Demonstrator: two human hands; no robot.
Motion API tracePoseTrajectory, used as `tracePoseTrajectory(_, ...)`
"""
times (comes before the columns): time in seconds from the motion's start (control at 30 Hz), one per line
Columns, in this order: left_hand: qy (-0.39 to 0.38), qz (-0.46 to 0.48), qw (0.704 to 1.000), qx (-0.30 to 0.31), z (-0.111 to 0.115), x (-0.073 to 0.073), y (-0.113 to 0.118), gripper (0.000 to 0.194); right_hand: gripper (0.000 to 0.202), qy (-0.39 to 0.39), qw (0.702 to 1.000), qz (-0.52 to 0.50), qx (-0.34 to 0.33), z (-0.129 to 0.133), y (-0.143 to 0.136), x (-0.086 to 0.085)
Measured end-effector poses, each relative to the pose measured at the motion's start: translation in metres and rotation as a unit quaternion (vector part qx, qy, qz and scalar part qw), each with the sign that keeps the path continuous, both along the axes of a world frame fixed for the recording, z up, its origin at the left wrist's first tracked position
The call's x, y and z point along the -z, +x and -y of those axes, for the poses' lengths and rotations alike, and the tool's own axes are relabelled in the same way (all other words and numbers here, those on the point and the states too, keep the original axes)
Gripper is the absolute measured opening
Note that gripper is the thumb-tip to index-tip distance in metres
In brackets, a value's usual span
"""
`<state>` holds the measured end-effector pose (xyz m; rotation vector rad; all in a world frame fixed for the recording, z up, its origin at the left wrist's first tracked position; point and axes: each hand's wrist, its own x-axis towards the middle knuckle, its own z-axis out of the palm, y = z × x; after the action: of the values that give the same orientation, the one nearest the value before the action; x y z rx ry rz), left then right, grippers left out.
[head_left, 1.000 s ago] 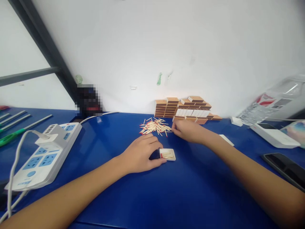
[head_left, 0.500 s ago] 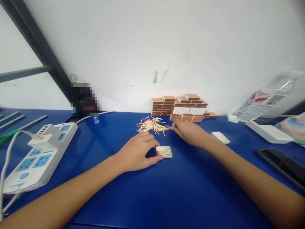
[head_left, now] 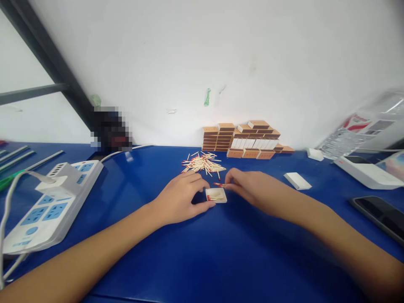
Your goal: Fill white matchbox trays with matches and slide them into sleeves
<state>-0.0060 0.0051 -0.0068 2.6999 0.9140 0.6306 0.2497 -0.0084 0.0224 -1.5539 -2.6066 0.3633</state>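
My left hand (head_left: 184,197) rests on the blue table, thumb and fingers closed around the left end of a small white matchbox tray (head_left: 224,198). Several matches (head_left: 216,196) lie in this tray, red heads to the left. Just above its right rear corner, my right hand (head_left: 244,184) pinches a few matches (head_left: 219,184) between thumb and fingertips, their red heads pointing left. Behind the tray spreads a loose pile of matches (head_left: 203,164).
Matchboxes (head_left: 217,136) are stacked against the wall, some showing white sides (head_left: 252,144). White box pieces (head_left: 297,181), a phone (head_left: 378,214), a white device (head_left: 366,172) and a tilted plastic bottle (head_left: 347,130) stand right. A power strip (head_left: 71,210) with cables lies left.
My right hand has moved from the pile's right edge toward me, bringing the pinched matches close to the tray. My left hand keeps its hold on the tray.
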Motion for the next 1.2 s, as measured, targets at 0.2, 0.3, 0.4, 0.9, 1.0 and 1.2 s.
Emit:
tracePoseTrajectory(0.2, -0.013, -0.003, 1.000, -0.001, 0.000, -0.001, 0.001, 0.028, 0.009, 0.047, 0.990, 0.124, -0.042, 0.014, -0.023, 0.011)
tracePoseTrajectory(0.3, -0.010, -0.005, 1.000, 0.001, 0.000, -0.001, 0.000, 0.028, 0.012, 0.046, 0.992, 0.108, -0.055, 0.016, -0.024, 0.009)
tracePoseTrajectory(0.4, -0.003, -0.005, 1.000, 0.006, 0.001, -0.001, 0.000, 0.028, 0.013, 0.032, 0.996, 0.072, -0.049, 0.015, -0.017, 0.002)
tracePoseTrajectory(0.9, 0.018, -0.010, 1.000, 0.012, 0.000, -0.001, 0.001, 0.030, 0.017, 0.021, 0.996, -0.029, -0.087, 0.011, -0.007, 0.000)
tracePoseTrajectory(1.0, 0.021, -0.009, 1.000, 0.014, 0.000, 0.000, 0.001, 0.028, 0.016, 0.023, 0.995, -0.041, -0.092, 0.010, -0.005, 0.003)
tracePoseTrajectory(1.2, 0.014, -0.011, 1.000, 0.009, 0.000, 0.000, 0.001, 0.029, 0.021, 0.017, 0.996, -0.046, -0.079, 0.011, -0.010, 0.005)
